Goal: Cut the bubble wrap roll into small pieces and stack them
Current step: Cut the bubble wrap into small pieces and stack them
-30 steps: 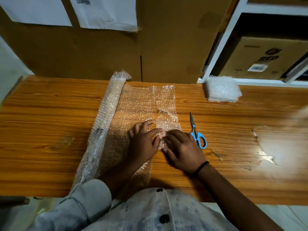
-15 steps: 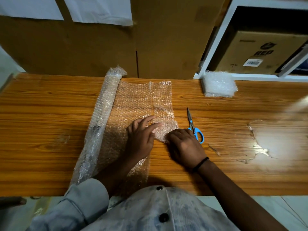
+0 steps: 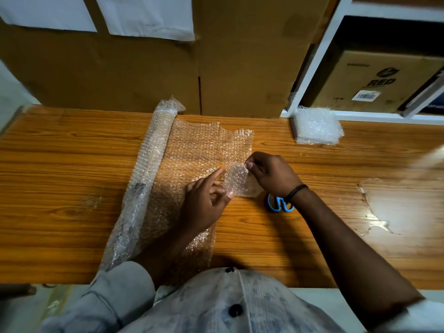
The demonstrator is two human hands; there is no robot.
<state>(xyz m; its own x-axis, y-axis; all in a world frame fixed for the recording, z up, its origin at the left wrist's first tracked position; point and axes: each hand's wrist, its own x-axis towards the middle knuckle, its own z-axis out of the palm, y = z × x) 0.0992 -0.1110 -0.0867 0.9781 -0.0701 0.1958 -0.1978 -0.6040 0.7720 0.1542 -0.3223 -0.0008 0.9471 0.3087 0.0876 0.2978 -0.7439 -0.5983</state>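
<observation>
Roll: bubble wrap roll (image 3: 149, 169) lies flat on the table (image 3: 60, 164), left of centre. Its long axis runs near-to-far, with the far end leaning slightly right.
Sheet: unrolled sheet (image 3: 192, 150) spreads rightward from the roll.
Piece: small piece (image 3: 236, 177) is held between both hands at the sheet's right edge.
Right hand (image 3: 271, 176): fingertips pinch the piece's far corner.
Left hand (image 3: 204, 205): thumb and fingers pinch the near-left edge – index finger straight.
Scissors (image 3: 278, 204): blue handles just beside the right wrist, blades hidden.
Stack (image 3: 317, 126): far right, well apart.
</observation>
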